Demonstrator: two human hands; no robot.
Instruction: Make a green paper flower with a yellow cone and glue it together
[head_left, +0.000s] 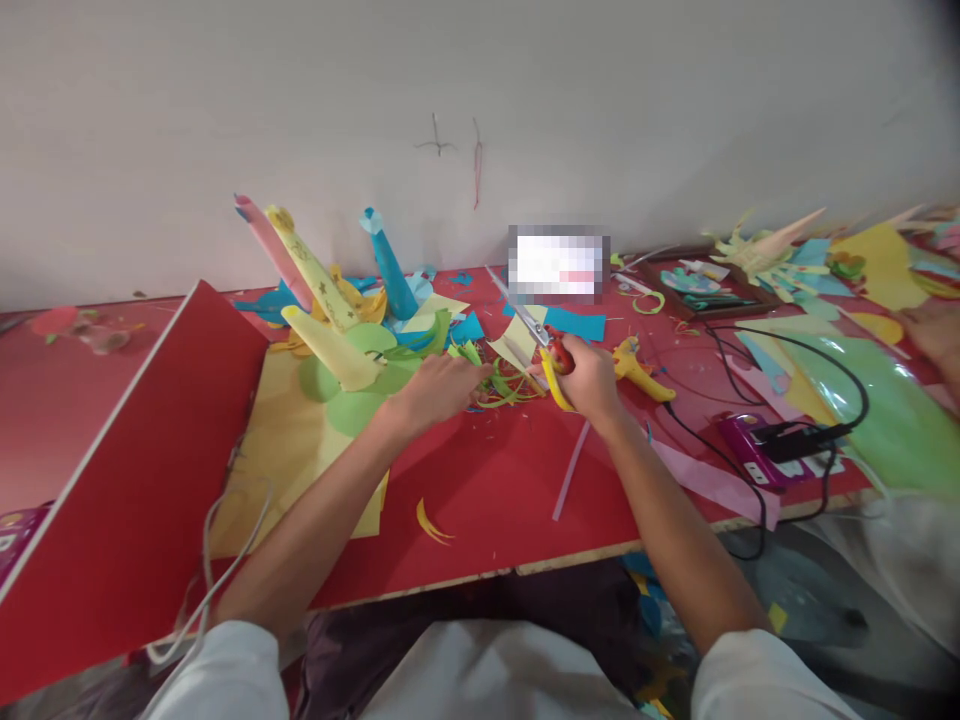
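My right hand (592, 382) grips a pair of scissors (534, 325) by their red and yellow handles, with the blades pointing up and away to the left. My left hand (448, 385) is closed, its fingertips curled down at the edge of a heap of green paper strips (514, 388); what lies in its fingers is hidden. Left of that hand, a pale yellow paper cone (330, 348) stands tilted on green rounded paper petals (356, 412). Just right of the scissors lies a yellow glue gun (641, 372).
Rolled paper cones in blue (391, 270) and patterned yellow (311, 265) stand at the back left. A red upright board (142, 470) borders the left side. At right are a purple power strip (750, 450), black cables and another person's hand (930, 335).
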